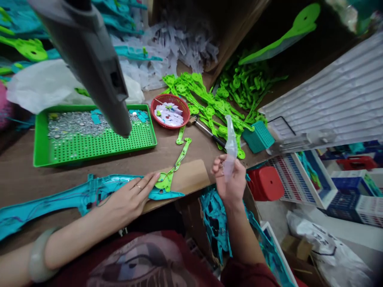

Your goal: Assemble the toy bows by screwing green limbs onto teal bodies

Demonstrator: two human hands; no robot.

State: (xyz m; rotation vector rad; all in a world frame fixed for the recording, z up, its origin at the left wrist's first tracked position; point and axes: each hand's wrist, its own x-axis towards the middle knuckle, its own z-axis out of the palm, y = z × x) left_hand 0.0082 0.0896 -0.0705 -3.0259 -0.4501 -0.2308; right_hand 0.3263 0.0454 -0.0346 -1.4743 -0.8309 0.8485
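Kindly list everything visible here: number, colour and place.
Table: one, brown, centre
Frame: one, turquoise, under left hand
Disc part: one, lime, touching left hand
Clear part: one, translucent, in right hand
Tray: one, green, left
Bits: many, silver, in tray
Basket: one, red, right of tray
Tool: one, silver-black, beside basket
Slim parts: many, lime, near tool
Pale parts: many, whitish, at back
Card: one, brown, between hands
Box: one, teal, right
Stool: one, red, right
Crates: several, blue-white, far right
Bar: one, grey, upper left
Left hand: one, bare, on frame
Right hand: one, bare, right of centre
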